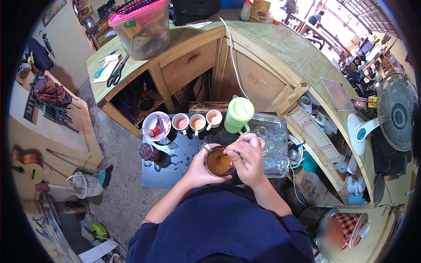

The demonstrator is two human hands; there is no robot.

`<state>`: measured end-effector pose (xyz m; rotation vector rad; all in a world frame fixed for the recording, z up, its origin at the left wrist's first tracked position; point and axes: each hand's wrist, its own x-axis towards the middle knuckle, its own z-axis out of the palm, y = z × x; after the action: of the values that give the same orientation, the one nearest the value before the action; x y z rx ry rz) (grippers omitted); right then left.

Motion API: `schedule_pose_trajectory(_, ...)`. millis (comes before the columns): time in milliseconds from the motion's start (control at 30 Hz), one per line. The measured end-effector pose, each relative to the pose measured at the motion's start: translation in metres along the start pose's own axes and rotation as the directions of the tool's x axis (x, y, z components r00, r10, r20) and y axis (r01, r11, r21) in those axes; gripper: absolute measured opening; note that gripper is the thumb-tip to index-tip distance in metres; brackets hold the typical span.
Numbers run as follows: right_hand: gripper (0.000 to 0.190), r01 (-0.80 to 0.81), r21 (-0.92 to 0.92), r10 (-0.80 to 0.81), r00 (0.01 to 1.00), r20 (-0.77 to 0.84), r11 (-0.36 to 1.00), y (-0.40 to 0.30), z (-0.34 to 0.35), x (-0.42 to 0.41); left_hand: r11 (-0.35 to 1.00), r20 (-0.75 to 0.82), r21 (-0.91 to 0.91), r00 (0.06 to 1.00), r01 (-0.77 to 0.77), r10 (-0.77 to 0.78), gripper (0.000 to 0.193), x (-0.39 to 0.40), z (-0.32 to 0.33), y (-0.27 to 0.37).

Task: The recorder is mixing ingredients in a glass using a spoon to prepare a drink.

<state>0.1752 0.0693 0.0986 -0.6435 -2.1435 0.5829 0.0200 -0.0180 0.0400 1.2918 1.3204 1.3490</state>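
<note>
My left hand (197, 169) is wrapped around a glass mug (219, 161) of brown liquid, its handle towards the upper left. Over the mug's right rim, my right hand (248, 157) grips a thin utensil, probably a spoon, that dips into the liquid. Ahead on the dark table (158, 180) stand several white cups, among them one with pink powder (181, 123) and one with orange powder (198, 123). A bowl (167, 121) with a red item and clear plastic is at their left. Below it sits a mug of dark liquid (148, 152). The green lidded pitcher (237, 115) stands beyond my right hand.
Right of my hands, a metal tray (283, 126) holds several clear glasses. A wooden counter (276, 33) curves around the table, bearing a pink-lidded plastic bin (144, 36), scissors (116, 72) and a fan (396, 113). A white cable (233, 56) hangs down its front. Another person (315, 18) is far off.
</note>
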Motion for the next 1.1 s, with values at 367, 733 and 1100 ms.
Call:
schedule_pose_trajectory(367, 0.017, 0.012, 0.079, -0.017, 0.998, 0.061, 0.997, 0.003, -0.003, -0.003, 0.999, 0.012, 0.012, 0.999, -0.030, 0.030, 0.085, 0.001, 0.001, 0.000)
schedule_pose_trajectory(733, 0.014, -0.032, 0.145, 0.041, 0.998, -0.054, 0.989, 0.010, 0.004, -0.005, 1.000, 0.032, 0.003, 1.000, -0.001, 0.001, 0.085, 0.001, 0.001, 0.000)
schedule_pose_trajectory(1100, 0.012, -0.033, 0.143, 0.037, 0.999, -0.028, 0.989, 0.011, 0.005, -0.009, 0.999, 0.029, -0.036, 1.000, 0.008, -0.007, 0.085, 0.001, 0.000, -0.001)
